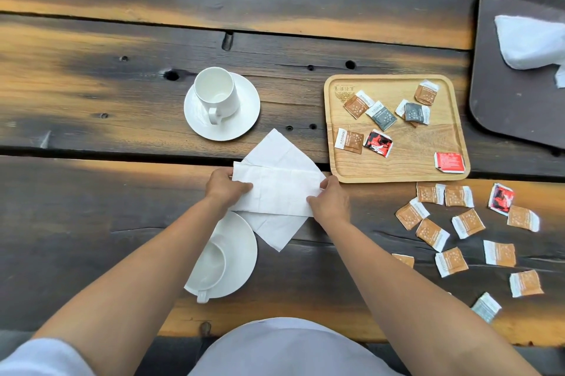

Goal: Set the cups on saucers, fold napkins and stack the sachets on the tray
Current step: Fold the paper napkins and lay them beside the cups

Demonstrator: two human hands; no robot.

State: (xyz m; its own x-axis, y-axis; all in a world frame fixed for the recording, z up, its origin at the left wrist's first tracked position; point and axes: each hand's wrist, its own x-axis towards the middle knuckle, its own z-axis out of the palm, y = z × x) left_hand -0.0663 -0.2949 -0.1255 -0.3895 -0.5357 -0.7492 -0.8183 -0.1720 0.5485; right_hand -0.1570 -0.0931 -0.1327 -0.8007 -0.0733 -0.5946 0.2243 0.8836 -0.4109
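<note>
Napkin is pinched at both ends between the left hand and right hand, mid-fold. Risk I see: it overlaps the saucer under the left wrist, so a tug could nudge the cup. Loose sachets sit right of the right hand.

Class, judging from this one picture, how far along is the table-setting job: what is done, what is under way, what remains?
Done: both cups sit on saucers, the far cup and the near cup. Under way: the left hand and right hand hold a white napkin mid-fold. Left: sachets on the wooden tray lie scattered, unstacked, and many loose sachets remain on the table.
</note>
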